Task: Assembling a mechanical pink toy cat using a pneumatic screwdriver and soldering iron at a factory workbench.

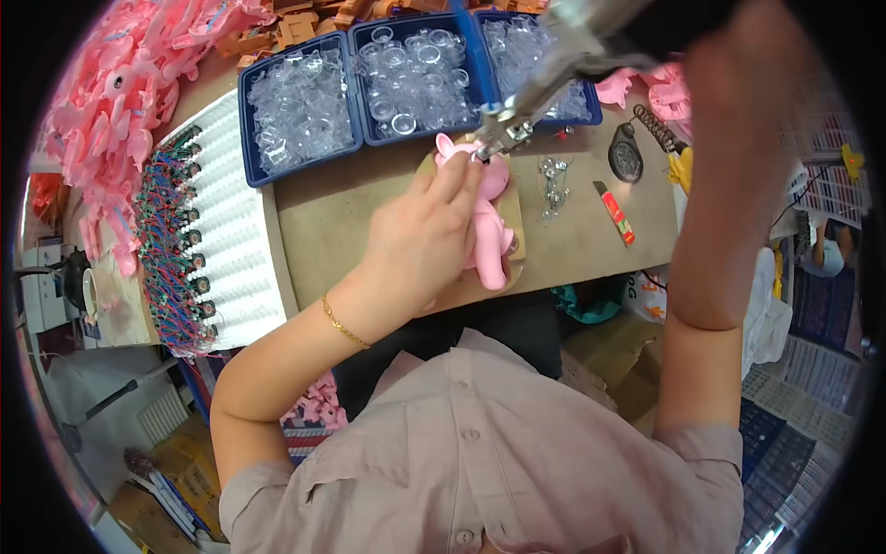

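A pink plastic toy animal lies on a tan holder at the middle of the table. My left hand presses on it, fingers closed over its upper part and partly hiding it. High at the right, my right hand, blurred, is wrapped round the black body of a power screwdriver. The tool slants down to the left, its metal nose at the toy's head beside my left fingertips. A blue tube runs to that nose.
Blue bins of clear plastic parts stand behind. At the left are a white ribbed tray, wired parts and heaped pink shells. Small screws, a red cutter knife and a dark oval weight lie right.
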